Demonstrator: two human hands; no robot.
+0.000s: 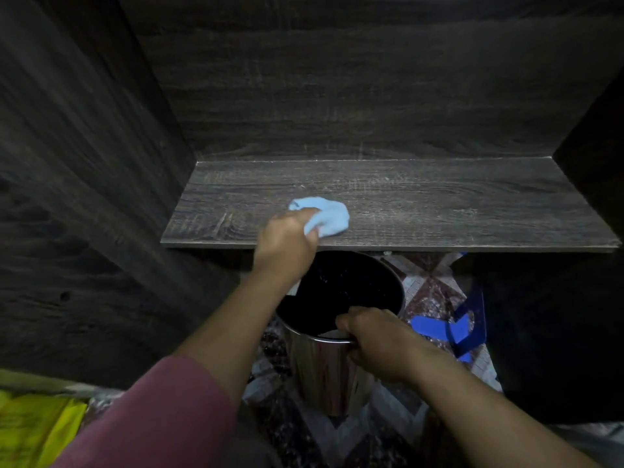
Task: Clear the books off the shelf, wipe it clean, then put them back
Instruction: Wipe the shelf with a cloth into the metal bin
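Note:
A dark wood-grain shelf (pixel 439 204) lies bare in front of me, with pale dust streaks on its board. My left hand (pixel 287 241) grips a crumpled light blue cloth (pixel 326 216) and holds it on the shelf near the front edge, left of centre. Just below the shelf's front edge stands a shiny metal bin (pixel 324 369) with a black inside. My right hand (pixel 378 342) grips the bin's near rim. No books are in view.
Dark wooden side panels (pixel 84 197) wall the shelf in on the left and right. A blue plastic stool (pixel 452 329) stands on the patterned tile floor right of the bin. Something yellow (pixel 33 430) lies at the lower left.

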